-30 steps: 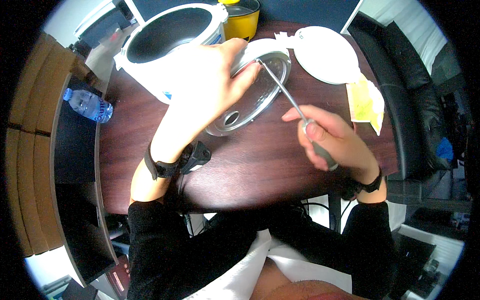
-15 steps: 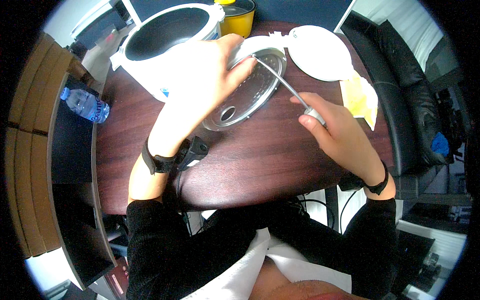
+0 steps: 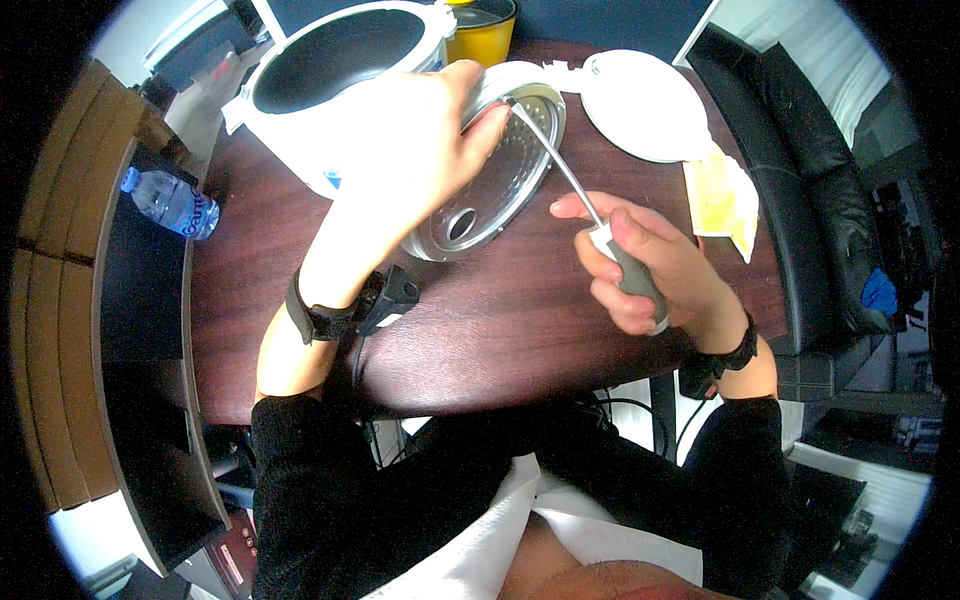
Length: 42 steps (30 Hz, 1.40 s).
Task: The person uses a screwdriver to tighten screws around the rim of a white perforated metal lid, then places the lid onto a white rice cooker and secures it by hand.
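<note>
My left hand (image 3: 420, 140) is closed on the upper rim of a round lid (image 3: 490, 195) with a shiny metal inner face and a small oval hole. The lid stands tilted over the table, beside the front of a white rice cooker body (image 3: 290, 135) with a dark inside. In my right hand (image 3: 670, 260) is a screwdriver (image 3: 635, 280), its grey-and-white handle wrapped by my fingers. Its shaft slants up and left, and the tip meets the lid's rim close to my left thumb. What sits at the tip is too small to tell.
At the back right of the brown table (image 3: 480, 340) lies a white oval cover (image 3: 645, 105). A yellow-and-white sheet (image 3: 722, 205) lies in front of it. Behind the cooker stands a yellow bucket-like container (image 3: 482, 40). A water bottle (image 3: 170, 203) lies on the dark surface at left.
My right hand has turned and shifted a little left, so the screwdriver handle now shows. The lid has tilted slightly; my left hand keeps its hold.
</note>
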{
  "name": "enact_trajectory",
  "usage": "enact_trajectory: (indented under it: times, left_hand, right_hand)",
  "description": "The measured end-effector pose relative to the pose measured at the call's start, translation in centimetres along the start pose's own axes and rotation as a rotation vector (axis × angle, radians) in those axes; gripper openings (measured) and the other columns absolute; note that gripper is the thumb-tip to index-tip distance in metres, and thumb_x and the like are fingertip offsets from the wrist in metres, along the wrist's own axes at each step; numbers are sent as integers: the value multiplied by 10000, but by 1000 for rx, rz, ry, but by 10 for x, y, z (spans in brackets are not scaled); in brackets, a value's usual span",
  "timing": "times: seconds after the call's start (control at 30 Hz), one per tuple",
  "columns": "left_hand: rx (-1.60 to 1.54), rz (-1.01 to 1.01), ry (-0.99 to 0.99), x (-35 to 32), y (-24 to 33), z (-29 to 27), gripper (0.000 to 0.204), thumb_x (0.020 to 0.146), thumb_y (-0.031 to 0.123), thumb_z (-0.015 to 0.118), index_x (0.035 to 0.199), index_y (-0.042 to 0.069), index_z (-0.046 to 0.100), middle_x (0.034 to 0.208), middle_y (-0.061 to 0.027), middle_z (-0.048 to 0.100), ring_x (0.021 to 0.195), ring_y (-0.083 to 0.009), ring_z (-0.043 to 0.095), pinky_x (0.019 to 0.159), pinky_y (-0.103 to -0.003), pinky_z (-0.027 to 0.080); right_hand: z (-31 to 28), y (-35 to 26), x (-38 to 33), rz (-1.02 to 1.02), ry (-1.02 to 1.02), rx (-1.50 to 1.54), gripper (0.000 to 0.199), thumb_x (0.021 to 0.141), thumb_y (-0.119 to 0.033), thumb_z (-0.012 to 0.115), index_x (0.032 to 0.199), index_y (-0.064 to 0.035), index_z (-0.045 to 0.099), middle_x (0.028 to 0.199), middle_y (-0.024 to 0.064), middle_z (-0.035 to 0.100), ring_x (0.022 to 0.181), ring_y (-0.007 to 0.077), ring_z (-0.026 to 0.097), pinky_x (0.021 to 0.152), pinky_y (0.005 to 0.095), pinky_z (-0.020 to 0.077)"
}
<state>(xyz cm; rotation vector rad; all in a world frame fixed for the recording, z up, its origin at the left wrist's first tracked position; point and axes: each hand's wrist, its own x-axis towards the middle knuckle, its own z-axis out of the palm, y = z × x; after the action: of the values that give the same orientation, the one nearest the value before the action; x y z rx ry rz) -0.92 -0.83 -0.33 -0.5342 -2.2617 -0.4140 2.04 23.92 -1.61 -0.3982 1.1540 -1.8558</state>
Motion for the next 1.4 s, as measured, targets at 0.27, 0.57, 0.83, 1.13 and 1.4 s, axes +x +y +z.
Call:
enact_trajectory:
  times: [0.27, 0.57, 0.83, 1.13, 1.4]
  left_hand:
    - [-63, -41, -57, -2, 1, -3, 352, 831, 310, 686, 1007, 6, 662, 745, -182, 661, 699, -311, 666, 652, -386, 518]
    - [-23, 4, -62, 0, 2, -6, 330, 819, 307, 695, 981, 22, 662, 715, -170, 654, 671, -312, 660, 627, -388, 516]
    - [-60, -1, -66, 2, 1, -2, 312, 819, 295, 695, 956, 17, 659, 702, -173, 647, 673, -314, 661, 618, -389, 518]
    - [-85, -42, -84, 2, 2, -5, 348, 818, 301, 701, 1000, 6, 668, 759, -185, 666, 698, -309, 675, 659, -377, 528]
    - [-76, -29, -115, 4, 3, -6, 362, 808, 309, 711, 1007, 8, 674, 806, -208, 675, 702, -329, 682, 671, -383, 538]
  right_hand:
    - [11, -13, -9, -25, 226, -776, 378, 1027, -257, 382, 1320, -31, 462, 718, 37, 530, 472, 77, 497, 396, 224, 402]
    - [0, -25, -10, -373, 322, -1648, 330, 982, -208, 470, 1243, -12, 518, 810, 120, 600, 662, 174, 588, 664, 313, 479]
    - [0, 14, 0, -54, -17, -56, 538, 1020, -415, 342, 1365, -3, 333, 709, 2, 418, 431, 49, 439, 311, 200, 341]
    - [0, -11, -6, -260, 268, -1211, 337, 989, -236, 485, 1254, -28, 504, 718, 59, 549, 482, 103, 503, 474, 253, 419]
    - [16, -29, -18, -307, 483, -1848, 292, 918, -162, 581, 1175, -25, 556, 848, 169, 642, 733, 319, 616, 664, 359, 468]
